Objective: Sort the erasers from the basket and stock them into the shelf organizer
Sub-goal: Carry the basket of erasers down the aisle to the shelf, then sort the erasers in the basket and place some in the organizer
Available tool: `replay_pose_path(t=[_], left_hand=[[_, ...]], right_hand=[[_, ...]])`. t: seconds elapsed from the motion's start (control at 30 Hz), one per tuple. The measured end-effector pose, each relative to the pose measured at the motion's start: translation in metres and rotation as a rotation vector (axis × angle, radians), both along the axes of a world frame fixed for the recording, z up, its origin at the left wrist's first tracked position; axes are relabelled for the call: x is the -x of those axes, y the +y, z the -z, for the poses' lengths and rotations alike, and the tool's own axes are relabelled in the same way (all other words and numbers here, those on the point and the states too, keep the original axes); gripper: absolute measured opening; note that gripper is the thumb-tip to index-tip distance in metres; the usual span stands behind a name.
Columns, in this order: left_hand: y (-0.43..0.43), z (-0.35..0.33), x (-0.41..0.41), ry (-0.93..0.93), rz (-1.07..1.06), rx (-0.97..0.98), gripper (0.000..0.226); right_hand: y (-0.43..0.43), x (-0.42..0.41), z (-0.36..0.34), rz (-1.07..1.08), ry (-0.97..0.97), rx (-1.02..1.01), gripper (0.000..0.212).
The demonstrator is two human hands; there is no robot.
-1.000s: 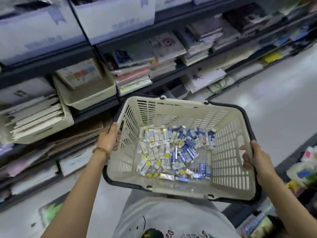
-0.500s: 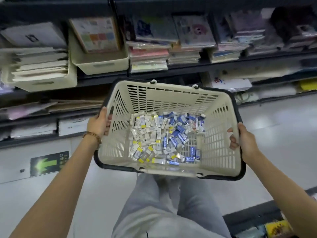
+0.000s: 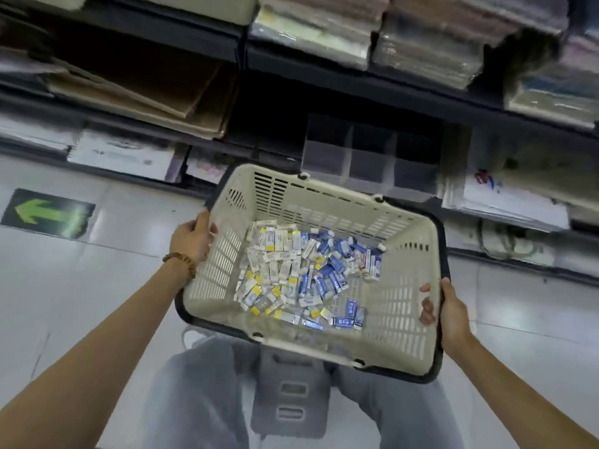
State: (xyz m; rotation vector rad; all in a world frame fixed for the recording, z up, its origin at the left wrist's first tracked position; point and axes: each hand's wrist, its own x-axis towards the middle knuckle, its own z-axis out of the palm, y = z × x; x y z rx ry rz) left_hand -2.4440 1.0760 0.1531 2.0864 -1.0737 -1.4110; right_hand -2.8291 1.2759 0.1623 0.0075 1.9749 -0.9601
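Note:
I hold a cream plastic basket [image 3: 402,306] with a dark rim in front of me, above my legs. My left hand [image 3: 191,238] grips its left rim and my right hand [image 3: 449,311] grips its right rim. Several small erasers [image 3: 301,270] lie loose on the basket floor, white ones with yellow ends to the left and blue-sleeved ones to the right. A clear divided shelf organizer [image 3: 369,157] sits on the lowest shelf just beyond the basket.
Dark shelves [image 3: 340,69] carry stacks of wrapped paper goods and brown card. A green arrow sign [image 3: 48,213] marks the grey floor at left. A grey step stool [image 3: 291,393] stands between my legs.
The view has tilted down and moved closer to the bottom shelf, bringing the clear organizer into sight. The basket has come lower. Both hands keep their grip on the rim.

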Motion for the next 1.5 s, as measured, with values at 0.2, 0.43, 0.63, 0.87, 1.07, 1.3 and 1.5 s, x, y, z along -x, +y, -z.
replay_pose_path(t=[0.2,0.43,0.63,0.87,1.07,1.3,1.5], left_hand=[[0.016,0.162,0.016,-0.030,-0.035,-0.022,0.053],[0.014,0.312,0.039,-0.022,-0.015,-0.026,0.054],[0.022,0.368,0.048,0.101,-0.046,0.064,0.054],[0.003,0.376,0.054,0.050,-0.020,0.165,0.055],[0.000,0.376,0.055,0.020,-0.006,0.203,0.056],[0.015,0.356,0.057,-0.294,0.168,0.387,0.052],[0.027,0.336,0.101,-0.246,0.628,0.614,0.057]], right_hand=[[0.004,0.020,0.162,-0.038,0.043,-0.021,0.045],[-0.003,0.036,0.307,-0.069,0.144,-0.003,0.042],[-0.017,0.052,0.355,-0.080,0.209,0.084,0.045],[-0.037,0.063,0.369,-0.107,0.293,0.145,0.046],[-0.042,0.063,0.373,-0.175,0.509,0.167,0.046],[-0.061,0.034,0.352,-0.652,1.077,0.206,0.053],[-0.096,-0.007,0.356,-0.686,0.466,0.285,0.053]])
